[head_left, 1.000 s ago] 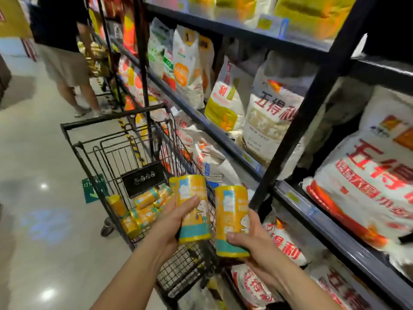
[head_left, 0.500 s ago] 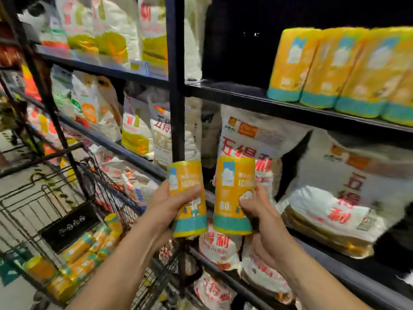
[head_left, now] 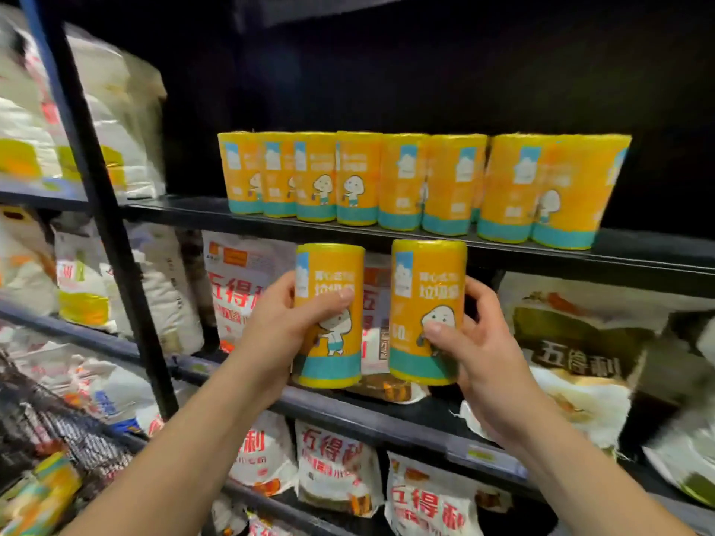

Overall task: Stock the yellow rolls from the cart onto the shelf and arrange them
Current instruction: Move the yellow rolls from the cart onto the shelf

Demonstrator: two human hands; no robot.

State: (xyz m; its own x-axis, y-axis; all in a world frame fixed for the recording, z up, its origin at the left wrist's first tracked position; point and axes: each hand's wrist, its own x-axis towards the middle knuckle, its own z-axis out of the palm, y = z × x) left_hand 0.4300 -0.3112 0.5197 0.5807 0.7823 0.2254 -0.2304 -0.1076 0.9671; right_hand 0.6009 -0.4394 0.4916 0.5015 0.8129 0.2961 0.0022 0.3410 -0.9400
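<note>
Here, a black rack [head_left: 387, 419] fills the view, with its post [head_left: 96, 210] standing at 9 o'clock and several levels running from left to right. White sacks [head_left: 247, 288] with red characters lie on the levels at 6 o'clock, at 3 o'clock and at 9 o'clock behind the post. The shelf [head_left: 174, 212] crosses the view a little above the centre, and the space over it is dark. On it, at 12 o'clock, a row [head_left: 402, 183] of yellow rolls stands upright near the front edge, side by side and touching, each with a teal band at the bottom. At 8 o'clock a corner of the cart [head_left: 58, 431] shows as black wire, blurred, with loose rolls [head_left: 42, 493] lying inside. Two bare arms [head_left: 185, 439] rise from 6 o'clock. The left hand [head_left: 286, 334] is wrapped around the left roll [head_left: 332, 361], with the thumb across the label and the fingers behind. The right hand [head_left: 476, 350] is clamped on the right roll [head_left: 425, 280], with the thumb on the front and the fingers curled around its right side. Both held rolls are upright at the centre, just beside each other with a small gap between. They are in front of the rack and under the row, and their tops reach the front edge of the shelf
</note>
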